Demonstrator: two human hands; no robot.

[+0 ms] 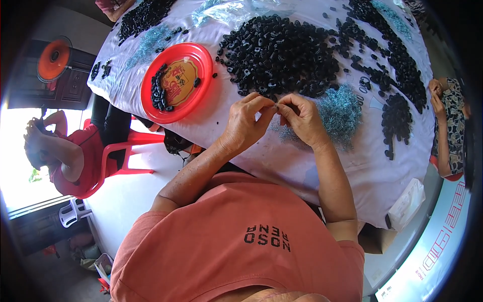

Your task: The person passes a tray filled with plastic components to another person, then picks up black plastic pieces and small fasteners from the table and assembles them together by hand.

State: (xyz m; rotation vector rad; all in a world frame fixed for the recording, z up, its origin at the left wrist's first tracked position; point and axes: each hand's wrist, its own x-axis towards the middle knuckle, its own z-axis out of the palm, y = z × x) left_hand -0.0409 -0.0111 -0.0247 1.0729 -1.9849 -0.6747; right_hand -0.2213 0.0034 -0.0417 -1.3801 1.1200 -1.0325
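My left hand (245,123) and my right hand (303,122) meet at the fingertips just in front of a large heap of small black plastic parts (282,55). Both are closed in a pinch. A tiny dark piece, apparently one of the black parts, shows between the fingertips; the fingers hide most of it. Beneath and beside my right hand lies a loose mound of fine light-blue springs or wire bits (342,113). To the left of my left hand stands a round red plate (205,60) with a yellow printed centre, black parts gathered along its left side.
More black parts (402,75) trail along the right of the white-covered table (196,136), with other heaps at the far left. Clear plastic bags (236,15) lie at the back. A person (75,151) sits on a red chair at left; another person (448,121) is at right.
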